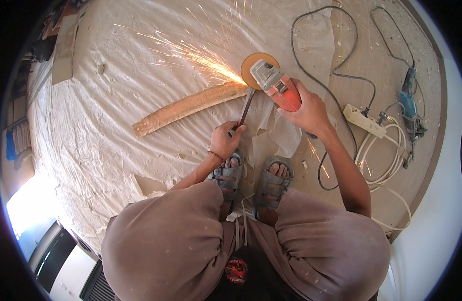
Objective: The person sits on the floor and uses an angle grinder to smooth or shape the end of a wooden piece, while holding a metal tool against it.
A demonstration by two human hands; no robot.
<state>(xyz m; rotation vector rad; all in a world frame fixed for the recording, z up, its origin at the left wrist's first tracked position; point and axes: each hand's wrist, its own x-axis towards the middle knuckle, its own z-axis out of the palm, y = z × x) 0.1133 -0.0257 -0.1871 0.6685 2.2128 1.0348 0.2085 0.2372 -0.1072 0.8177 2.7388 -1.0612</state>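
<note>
The floor (115,100) is covered by a pale, crumpled plastic sheet, dusted with debris. The person squats on it in grey sandals (251,178).

The right hand (306,113) is closed around the body of an orange angle grinder (278,88). Its disc (251,64) meets the upper end of a flat metal tool (245,108), and sparks (190,52) fan up and to the left. The left hand (226,140) is closed on the lower end of that tool, holding it just beside a curved wooden strip (190,106) lying on the sheet.

Hazards, as a judgement:
- Sparks land on the plastic sheet; melting or ignition is possible.
- The left hand is bare and near the disc; a slip or kickback could bring them together.
- The grinder's black cable (336,75) loops near the feet and runs to a white power strip (364,120); a snag could jerk the grinder.

Pose: the right arm is extended forward, wrist angled inward. The left forearm passes between the knees, wrist low.

A blue power tool (407,98) lies well apart, at the right.
</note>
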